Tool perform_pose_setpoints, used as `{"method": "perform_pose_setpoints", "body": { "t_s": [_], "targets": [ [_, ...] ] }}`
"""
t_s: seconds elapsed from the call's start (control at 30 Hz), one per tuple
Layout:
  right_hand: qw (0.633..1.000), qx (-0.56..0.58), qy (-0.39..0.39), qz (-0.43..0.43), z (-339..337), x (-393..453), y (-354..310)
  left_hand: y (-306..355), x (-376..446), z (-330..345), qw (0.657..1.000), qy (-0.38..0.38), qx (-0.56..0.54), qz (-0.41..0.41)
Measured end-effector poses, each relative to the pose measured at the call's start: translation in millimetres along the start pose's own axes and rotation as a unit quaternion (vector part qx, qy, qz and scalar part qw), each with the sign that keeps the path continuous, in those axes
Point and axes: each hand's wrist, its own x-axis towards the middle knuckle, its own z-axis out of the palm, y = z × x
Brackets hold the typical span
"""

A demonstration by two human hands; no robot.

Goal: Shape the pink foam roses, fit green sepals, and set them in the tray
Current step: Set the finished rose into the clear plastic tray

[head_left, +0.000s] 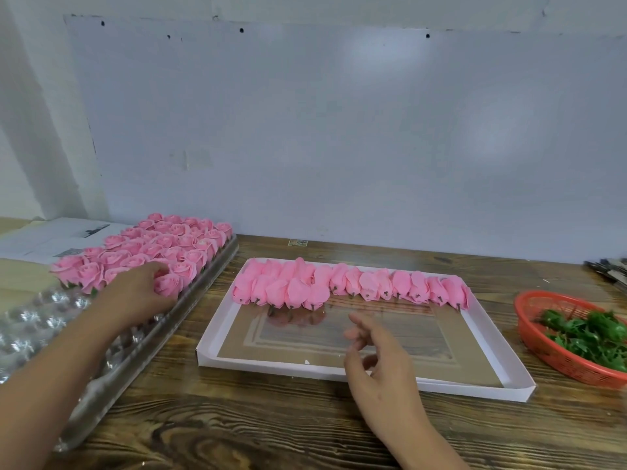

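Observation:
Many pink foam roses stand upright in a clear plastic tray at the left. My left hand reaches into that tray and its fingers curl round one rose at the near edge of the group. A white-rimmed flat tray lies in the middle of the table, with finished roses lying in rows along its far side. My right hand hovers over the near part of this tray, fingers loosely bent, holding nothing.
A red mesh basket with green sepals sits at the right edge. Papers lie at the back left, dark tools at the far right. A white wall stands behind the wooden table.

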Motion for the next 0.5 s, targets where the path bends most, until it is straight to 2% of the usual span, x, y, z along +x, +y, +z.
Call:
{"method": "perform_pose_setpoints", "body": {
  "t_s": [0.5],
  "targets": [
    [1.0, 0.004, 0.007, -0.006, 1.3, 0.4, -0.7, 0.9, 2.3, -0.3, 0.999, 0.031, 0.01, 0.011]
  ]
}}
